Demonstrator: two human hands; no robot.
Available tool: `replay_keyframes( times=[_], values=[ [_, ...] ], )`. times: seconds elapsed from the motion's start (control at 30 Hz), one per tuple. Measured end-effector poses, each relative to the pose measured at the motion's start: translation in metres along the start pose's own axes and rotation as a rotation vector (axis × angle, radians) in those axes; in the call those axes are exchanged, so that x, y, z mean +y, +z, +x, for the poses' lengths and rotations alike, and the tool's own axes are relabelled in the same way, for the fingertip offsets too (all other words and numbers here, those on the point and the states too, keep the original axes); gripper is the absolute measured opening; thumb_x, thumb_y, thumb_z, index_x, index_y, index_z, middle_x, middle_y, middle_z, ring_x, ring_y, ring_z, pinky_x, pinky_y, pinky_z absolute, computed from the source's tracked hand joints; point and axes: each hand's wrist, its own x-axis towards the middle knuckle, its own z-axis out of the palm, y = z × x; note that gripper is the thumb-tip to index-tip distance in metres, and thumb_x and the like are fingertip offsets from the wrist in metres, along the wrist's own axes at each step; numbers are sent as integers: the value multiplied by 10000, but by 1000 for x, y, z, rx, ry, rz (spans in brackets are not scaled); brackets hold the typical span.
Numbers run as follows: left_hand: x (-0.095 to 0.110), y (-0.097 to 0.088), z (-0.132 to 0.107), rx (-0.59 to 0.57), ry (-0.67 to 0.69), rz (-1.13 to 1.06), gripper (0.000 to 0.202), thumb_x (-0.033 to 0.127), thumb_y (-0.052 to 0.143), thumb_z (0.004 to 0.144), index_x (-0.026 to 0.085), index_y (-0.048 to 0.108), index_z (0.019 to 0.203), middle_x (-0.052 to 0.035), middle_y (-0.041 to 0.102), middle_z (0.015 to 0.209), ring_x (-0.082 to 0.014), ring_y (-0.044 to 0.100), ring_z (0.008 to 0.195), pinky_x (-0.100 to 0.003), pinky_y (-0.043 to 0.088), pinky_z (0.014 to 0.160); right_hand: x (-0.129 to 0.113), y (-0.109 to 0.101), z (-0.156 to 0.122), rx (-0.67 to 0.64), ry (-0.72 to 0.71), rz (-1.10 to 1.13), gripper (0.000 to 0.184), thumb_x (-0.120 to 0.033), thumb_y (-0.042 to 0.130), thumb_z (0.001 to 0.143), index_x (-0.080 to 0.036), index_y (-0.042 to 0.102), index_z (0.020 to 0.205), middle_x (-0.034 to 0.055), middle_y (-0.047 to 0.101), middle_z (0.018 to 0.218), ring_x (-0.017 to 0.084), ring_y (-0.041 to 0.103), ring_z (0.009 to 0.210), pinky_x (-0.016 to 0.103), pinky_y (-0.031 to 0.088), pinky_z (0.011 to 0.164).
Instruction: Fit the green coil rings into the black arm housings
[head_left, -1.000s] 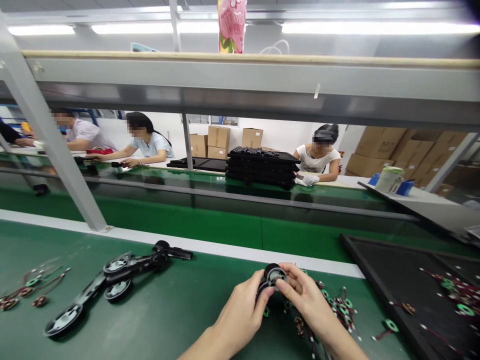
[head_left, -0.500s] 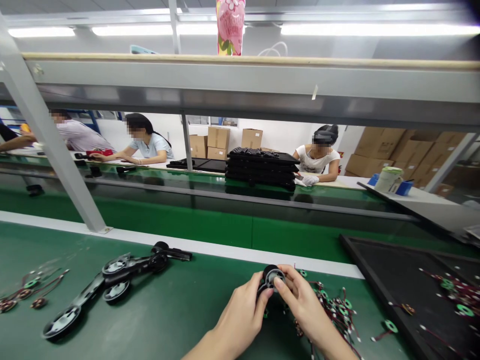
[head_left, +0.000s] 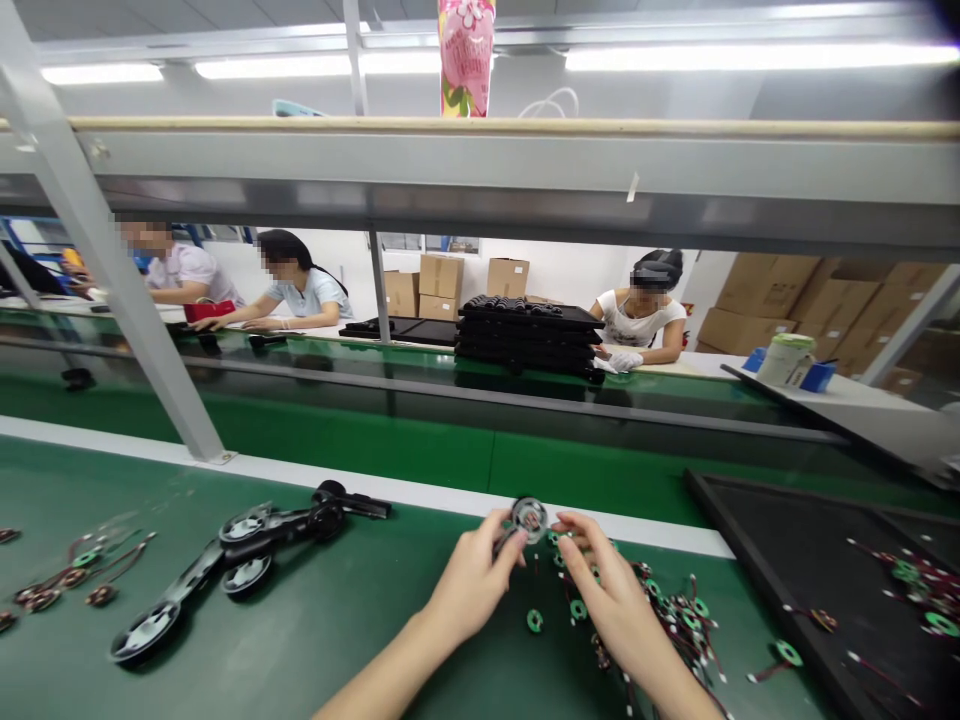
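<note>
My left hand (head_left: pixel 472 582) pinches a small round black-and-grey housing (head_left: pixel 529 516) between thumb and fingers, its open face turned towards me. Inside the housing shows a coppery, spoked-looking centre, slightly blurred. Just right of it, my right hand (head_left: pixel 609 590) is apart from the part, thumb and fingers spread with nothing visible in them. Beneath and beside the right hand lies a heap of small green ring boards (head_left: pixel 688 618) with dark red wires. One loose green ring (head_left: pixel 534 621) rests on the green mat between my forearms.
At left lie several black-and-grey arm-shaped housings (head_left: pixel 251 548) in a row, and wired copper coils (head_left: pixel 101 595). A black tray (head_left: pixel 739 510) with more wired rings is at right. Beyond a conveyor (head_left: pixel 420 430) stand stacked black trays (head_left: pixel 525 345); several people sit there. A shelf (head_left: pixel 480 165) spans overhead.
My right hand has let go of the housing and moved slightly right, fingers spreading. My left hand has shifted left and up, tilting the housing's face towards me. The camera view has shifted slightly.
</note>
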Motion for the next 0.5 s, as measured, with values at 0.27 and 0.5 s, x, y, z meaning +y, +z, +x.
replay_keyframes(
  times=[0.27,0.5],
  values=[
    [-35,-47,100,259,-322,461,321,363,530,899,148,558,1136,-83,588,1137,-206,589,991,-426,490,856,26,-6,-6,-67,-145,-607,285,-542,562,807,-269,637,837,53,676,834,310,604,832,406,401,692],
    [-40,-85,81,248,-375,801,337,347,535,899,157,537,1176,-87,565,1182,-215,578,1018,-433,491,864,43,-24,3,-173,-175,-550,232,-418,515,863,-314,685,744,19,732,873,283,666,845,380,403,699]
  ],
)
